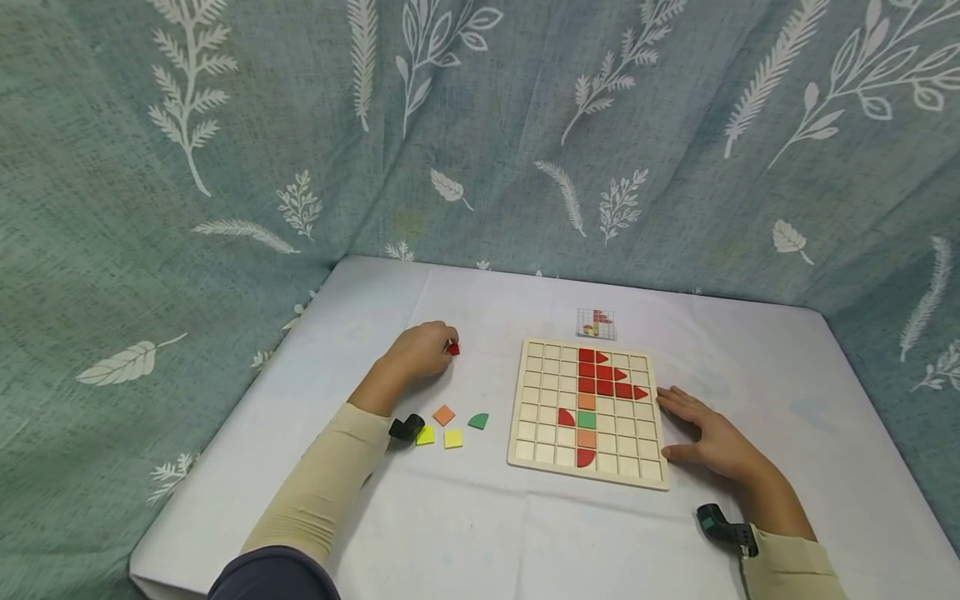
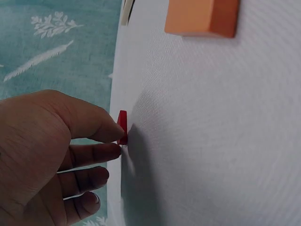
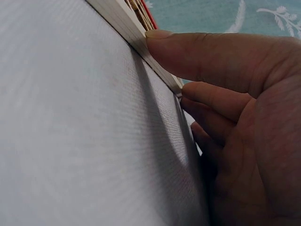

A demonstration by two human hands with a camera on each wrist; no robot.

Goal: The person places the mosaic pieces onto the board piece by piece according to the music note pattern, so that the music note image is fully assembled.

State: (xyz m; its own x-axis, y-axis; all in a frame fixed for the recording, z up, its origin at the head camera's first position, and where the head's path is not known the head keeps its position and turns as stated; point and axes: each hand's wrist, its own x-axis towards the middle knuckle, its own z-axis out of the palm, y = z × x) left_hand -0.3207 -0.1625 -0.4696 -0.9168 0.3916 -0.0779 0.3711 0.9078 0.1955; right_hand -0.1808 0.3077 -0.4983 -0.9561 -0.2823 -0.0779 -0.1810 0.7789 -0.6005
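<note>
My left hand (image 1: pixel 423 350) is on the table left of the board, pinching a small red tile (image 1: pixel 453 349) with thumb and forefinger. In the left wrist view the red tile (image 2: pixel 123 127) stands thin side on by the thumb tip, its far side hidden, while the other fingers curl loosely. A wooden grid board (image 1: pixel 551 458) holds red, orange and green pieces, several of the red ones in stepped rows. Along the board's right edge rests my right hand (image 1: pixel 705 433), fingers extended. The right wrist view has its thumb (image 3: pixel 188 54) against the board's side.
Loose pieces lie left of the board: an orange square (image 1: pixel 444 415), a green quarter-circle (image 1: pixel 478 422) and two yellow squares, one being the nearer yellow square (image 1: pixel 453 438). Behind the board lies a small pattern card (image 1: pixel 596 323). Leaf-patterned curtain (image 1: pixel 480 150) borders the white table.
</note>
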